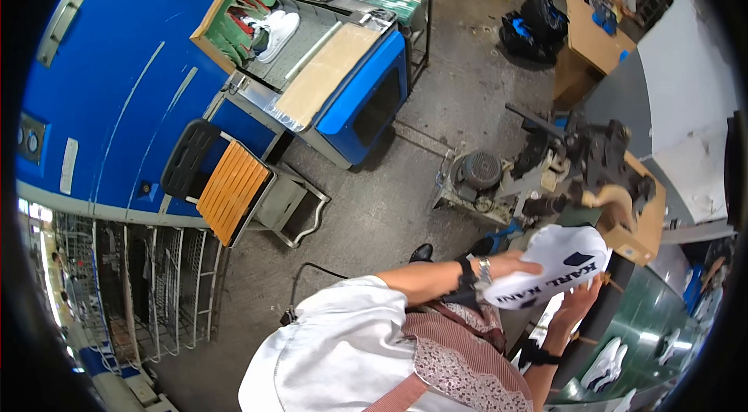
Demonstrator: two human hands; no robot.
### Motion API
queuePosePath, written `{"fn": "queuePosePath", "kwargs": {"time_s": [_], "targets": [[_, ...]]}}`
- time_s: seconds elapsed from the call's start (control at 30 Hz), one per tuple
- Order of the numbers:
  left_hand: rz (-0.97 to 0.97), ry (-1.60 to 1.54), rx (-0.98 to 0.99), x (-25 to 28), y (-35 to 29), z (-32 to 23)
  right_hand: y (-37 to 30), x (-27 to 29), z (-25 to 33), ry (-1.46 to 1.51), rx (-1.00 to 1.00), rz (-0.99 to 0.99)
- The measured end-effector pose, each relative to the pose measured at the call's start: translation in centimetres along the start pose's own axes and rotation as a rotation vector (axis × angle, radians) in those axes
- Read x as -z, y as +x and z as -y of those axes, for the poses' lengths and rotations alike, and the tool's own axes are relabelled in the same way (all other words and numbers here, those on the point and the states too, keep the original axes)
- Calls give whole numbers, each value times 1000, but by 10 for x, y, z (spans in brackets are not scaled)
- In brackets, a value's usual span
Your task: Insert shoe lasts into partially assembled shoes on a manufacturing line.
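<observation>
Both my hands hold a white shoe sole (555, 260) with dark printing on its visible face. I cannot tell whether it is loose or the underside of a whole shoe. My left hand (510, 265), below a metal watch, grips the sole's left edge with the thumb on top. My right hand (576, 304), with a black band at the wrist, closes on its lower right edge; some of its fingers are hidden. Just beyond the sole stands a dark machine (608, 166) with a curved tan part (612, 201).
An electric motor (477, 170) stands on the floor ahead. To my right, white shoes (604, 365) lie on a green surface (647, 334). At left are a slatted chair (232, 187) and a blue machine (366, 104) carrying white shoes (276, 34). Other people work farther back.
</observation>
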State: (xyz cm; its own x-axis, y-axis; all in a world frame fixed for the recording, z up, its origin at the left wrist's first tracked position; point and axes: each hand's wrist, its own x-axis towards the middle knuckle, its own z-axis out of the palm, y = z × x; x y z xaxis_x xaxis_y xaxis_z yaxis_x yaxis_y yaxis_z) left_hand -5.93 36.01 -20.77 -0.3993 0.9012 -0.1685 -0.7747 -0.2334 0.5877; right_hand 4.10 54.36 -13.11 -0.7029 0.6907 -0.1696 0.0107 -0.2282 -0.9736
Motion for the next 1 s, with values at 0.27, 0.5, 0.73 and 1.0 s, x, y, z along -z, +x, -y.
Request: {"fn": "queuePosePath", "kwargs": {"time_s": [0.27,0.5,0.73,1.0], "targets": [[39,594,197,43,-97,-47,93,-48,-50,1099,-672,128],[-290,449,70,29,-121,-59,42,-12,-6,936,-332,537],[-335,1074,-58,-71,50,-15,-3,188,-11,477,-340,55],[-204,1847,-456,-160,179,52,-72,368,-125,-969,-411,-499]]}}
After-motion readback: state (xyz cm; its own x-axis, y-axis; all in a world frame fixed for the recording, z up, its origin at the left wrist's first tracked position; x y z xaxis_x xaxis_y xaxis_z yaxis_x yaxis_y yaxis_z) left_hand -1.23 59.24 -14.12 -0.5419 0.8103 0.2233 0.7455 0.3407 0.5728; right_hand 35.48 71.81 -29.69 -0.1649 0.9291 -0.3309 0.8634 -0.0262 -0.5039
